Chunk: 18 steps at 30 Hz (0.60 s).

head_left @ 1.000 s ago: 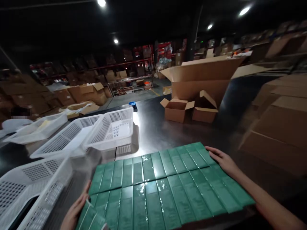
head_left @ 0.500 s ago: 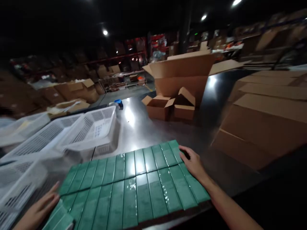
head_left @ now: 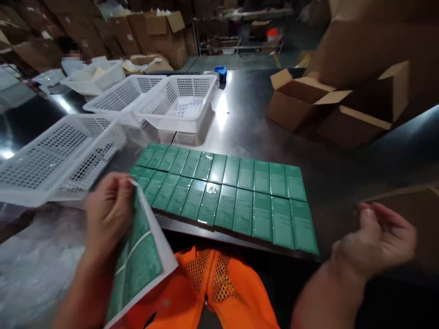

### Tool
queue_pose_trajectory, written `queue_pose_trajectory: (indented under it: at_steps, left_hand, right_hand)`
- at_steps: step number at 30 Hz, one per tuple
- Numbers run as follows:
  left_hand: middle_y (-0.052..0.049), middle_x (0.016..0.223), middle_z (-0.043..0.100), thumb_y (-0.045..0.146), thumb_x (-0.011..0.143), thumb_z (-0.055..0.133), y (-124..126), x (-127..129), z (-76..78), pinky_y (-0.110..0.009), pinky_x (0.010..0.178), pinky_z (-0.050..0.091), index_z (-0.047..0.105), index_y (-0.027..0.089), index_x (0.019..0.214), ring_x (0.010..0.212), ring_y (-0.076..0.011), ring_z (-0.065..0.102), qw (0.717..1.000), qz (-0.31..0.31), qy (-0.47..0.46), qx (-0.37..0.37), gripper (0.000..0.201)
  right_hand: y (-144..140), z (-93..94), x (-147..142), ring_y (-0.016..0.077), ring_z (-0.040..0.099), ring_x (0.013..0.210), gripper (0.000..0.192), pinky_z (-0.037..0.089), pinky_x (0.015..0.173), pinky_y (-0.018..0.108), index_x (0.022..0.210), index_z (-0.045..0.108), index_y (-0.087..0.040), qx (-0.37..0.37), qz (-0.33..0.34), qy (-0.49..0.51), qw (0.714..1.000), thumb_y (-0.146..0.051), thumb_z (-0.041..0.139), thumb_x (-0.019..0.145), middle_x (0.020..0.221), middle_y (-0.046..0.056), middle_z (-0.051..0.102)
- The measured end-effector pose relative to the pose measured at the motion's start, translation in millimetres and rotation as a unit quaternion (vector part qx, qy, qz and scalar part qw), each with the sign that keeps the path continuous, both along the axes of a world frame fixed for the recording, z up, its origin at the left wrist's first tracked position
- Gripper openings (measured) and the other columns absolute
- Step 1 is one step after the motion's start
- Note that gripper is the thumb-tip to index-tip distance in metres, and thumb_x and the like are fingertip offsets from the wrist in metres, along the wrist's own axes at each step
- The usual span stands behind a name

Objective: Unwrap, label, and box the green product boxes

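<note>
My left hand point(head_left: 109, 211) is closed on the upper corner of a flat green-and-white pack point(head_left: 144, 262), which hangs tilted at the table's near edge. A pale band runs across its green face. To the right of that hand, flat green packs point(head_left: 226, 208) in glossy clear film lie side by side in two long rows on the metal table. My right hand point(head_left: 380, 237) is raised off the right end of the rows, thumb and fingertips pinched together. Whether something thin is between those fingertips I cannot make out.
White perforated baskets point(head_left: 55, 157) stand at the left and back left. A blue tape-like item point(head_left: 221, 75) is at the back. Small open cartons point(head_left: 291, 100) stand before a large carton point(head_left: 366, 50). Another cardboard box point(head_left: 411, 201) is at right. Clear plastic point(head_left: 37, 265) lies lower left.
The view has turned down and to the right. My right hand has left the rows' right end and is now pinched. My left hand now holds up the banded green-and-white pack.
</note>
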State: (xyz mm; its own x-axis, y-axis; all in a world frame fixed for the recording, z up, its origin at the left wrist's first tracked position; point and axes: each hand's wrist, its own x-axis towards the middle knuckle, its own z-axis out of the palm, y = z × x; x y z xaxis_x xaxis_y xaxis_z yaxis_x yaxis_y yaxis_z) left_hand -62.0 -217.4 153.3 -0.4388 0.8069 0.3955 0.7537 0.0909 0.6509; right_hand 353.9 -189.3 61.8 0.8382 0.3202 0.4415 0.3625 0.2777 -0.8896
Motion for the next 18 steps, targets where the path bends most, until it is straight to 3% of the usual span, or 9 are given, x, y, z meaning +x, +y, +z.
queue_pose_trajectory:
  at_steps: [2, 3, 4, 6, 8, 10, 14, 16, 18]
  left_hand:
    - [0.004, 0.057, 0.049, 0.044, 0.092, 0.047, 12.8, 17.2, -18.0, -0.024, 0.053, 0.033, 0.055, 0.02, 0.077, 0.053, -0.0121, 0.044, 0.999, -0.033, -0.021, 0.0, 0.03]
    - [0.004, 0.056, 0.047, 0.042, 0.092, 0.047, 20.6, 23.9, -26.1, -0.024, 0.053, 0.032, 0.055, 0.02, 0.076, 0.052, -0.012, 0.043, 0.999, -0.035, -0.009, 0.009, 0.029]
    - [0.004, 0.056, 0.046, 0.04, 0.092, 0.047, 28.1, 29.4, -33.1, -0.024, 0.054, 0.031, 0.055, 0.019, 0.075, 0.052, -0.0121, 0.043, 0.999, -0.033, 0.012, 0.019, 0.028]
    - [0.004, 0.057, 0.047, 0.038, 0.094, 0.046, 39.4, 37.3, -43.7, -0.025, 0.055, 0.031, 0.055, 0.019, 0.077, 0.053, -0.0124, 0.044, 0.998, -0.028, 0.047, 0.044, 0.027]
    - [0.004, 0.059, 0.048, 0.038, 0.095, 0.044, 43.8, 41.8, -50.6, -0.025, 0.057, 0.031, 0.056, 0.019, 0.078, 0.054, -0.0125, 0.045, 0.997, -0.028, 0.054, 0.057, 0.028]
    - [0.003, 0.061, 0.049, 0.038, 0.096, 0.044, 42.0, 42.8, -55.7, -0.025, 0.058, 0.032, 0.056, 0.019, 0.079, 0.055, -0.0128, 0.046, 0.996, -0.028, 0.051, 0.06, 0.028]
    - [0.002, 0.065, 0.056, 0.037, 0.095, 0.046, 29.6, 36.6, -64.4, -0.025, 0.062, 0.036, 0.058, 0.019, 0.081, 0.061, -0.0141, 0.052, 0.997, -0.033, 0.04, 0.058, 0.026]
    - [0.0, 0.07, 0.059, 0.038, 0.095, 0.047, 23.5, 31.3, -67.4, -0.026, 0.067, 0.039, 0.058, 0.019, 0.079, 0.068, -0.015, 0.056, 0.998, -0.044, 0.008, 0.047, 0.027]
    - [0.0, 0.071, 0.06, 0.04, 0.093, 0.048, 19.1, 25.8, -69.0, -0.026, 0.069, 0.041, 0.059, 0.02, 0.077, 0.071, -0.0153, 0.057, 0.998, -0.053, -0.035, 0.017, 0.028]
  right_hand:
    - [-22.8, 15.1, -36.7, 0.0326, 0.067, 0.088, 0.017, 0.048, 0.091, 0.057, 0.088, 0.069, -0.025, 0.009, 0.069, -0.025, 0.997, -0.024, 0.074, 0.071, 0.088, 0.008, 0.067]
    - [-33.5, 19.6, -56.7, 0.0314, 0.066, 0.091, 0.019, 0.049, 0.093, 0.056, 0.094, 0.071, -0.025, -0.019, 0.157, -0.039, 0.987, -0.026, 0.074, 0.075, 0.092, 0.008, 0.068]
    - [-42.4, 21.7, -76.4, 0.0303, 0.065, 0.096, 0.022, 0.049, 0.093, 0.054, 0.1, 0.071, -0.025, -0.058, 0.266, -0.055, 0.961, -0.03, 0.072, 0.079, 0.097, 0.008, 0.068]
    - [-51.9, 18.9, -112.0, 0.0283, 0.062, 0.106, 0.031, 0.05, 0.095, 0.049, 0.113, 0.069, -0.028, -0.133, 0.457, -0.074, 0.876, -0.037, 0.071, 0.084, 0.11, 0.007, 0.067]
    - [-50.1, 10.5, -139.7, 0.0267, 0.061, 0.111, 0.043, 0.052, 0.096, 0.045, 0.12, 0.066, -0.03, -0.163, 0.546, -0.057, 0.82, -0.042, 0.076, 0.08, 0.118, 0.008, 0.064]
    - [-41.4, 1.8, -158.6, 0.0239, 0.063, 0.107, 0.049, 0.054, 0.094, 0.041, 0.119, 0.067, -0.031, -0.164, 0.562, 0.013, 0.811, -0.043, 0.082, 0.074, 0.116, 0.006, 0.065]
    - [-27.0, -6.6, -177.6, 0.0182, 0.068, 0.085, 0.044, 0.059, 0.079, 0.034, 0.105, 0.073, -0.026, -0.185, 0.565, 0.164, 0.787, -0.043, 0.087, 0.068, 0.091, 0.003, 0.071]
    - [-26.1, -8.3, -182.3, 0.0173, 0.068, 0.077, 0.039, 0.059, 0.072, 0.032, 0.101, 0.074, -0.024, -0.207, 0.565, 0.171, 0.78, -0.043, 0.085, 0.069, 0.082, 0.002, 0.071]
    - [-28.1, -10.3, -185.7, 0.0167, 0.068, 0.07, 0.029, 0.059, 0.067, 0.032, 0.098, 0.076, -0.024, -0.22, 0.549, 0.133, 0.795, -0.04, 0.082, 0.074, 0.078, 0.001, 0.071]
